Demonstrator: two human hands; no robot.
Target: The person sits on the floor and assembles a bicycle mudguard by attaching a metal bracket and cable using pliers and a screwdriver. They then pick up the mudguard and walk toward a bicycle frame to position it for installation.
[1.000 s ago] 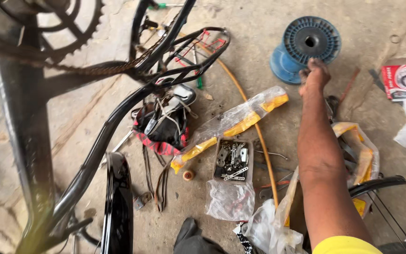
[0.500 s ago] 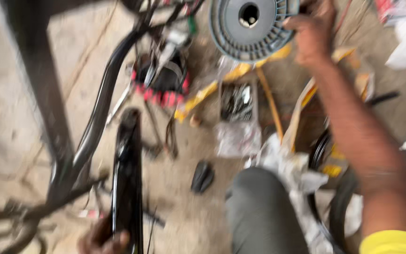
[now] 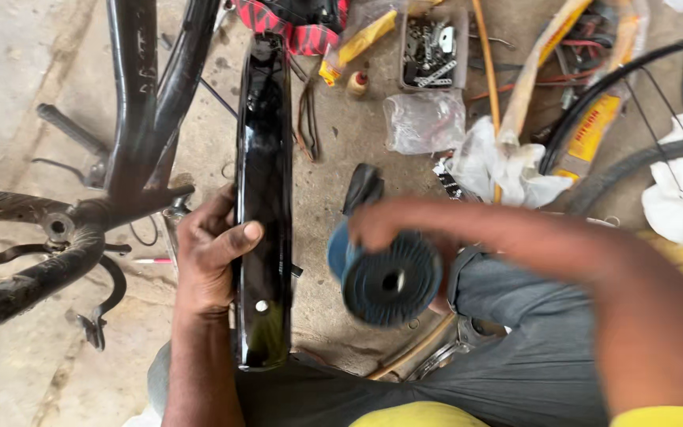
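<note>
My left hand grips a long glossy black mudguard near its lower end, thumb across its face; the mudguard runs upward toward the bike frame. My right hand holds a round blue spool by its upper edge, just right of the mudguard and above my grey-trousered knee. The hand and forearm are blurred by motion.
A black bicycle frame and its fork tubes stand at the left on the concrete floor. Further up lie a red-black cloth with tools, a box of small metal parts, clear plastic bags, yellow-wrapped tubes and black tyres at the right.
My right hand has carried the blue spool from the far floor down toward my lap. My left hand has taken hold of the black mudguard. The view tilted downward.
</note>
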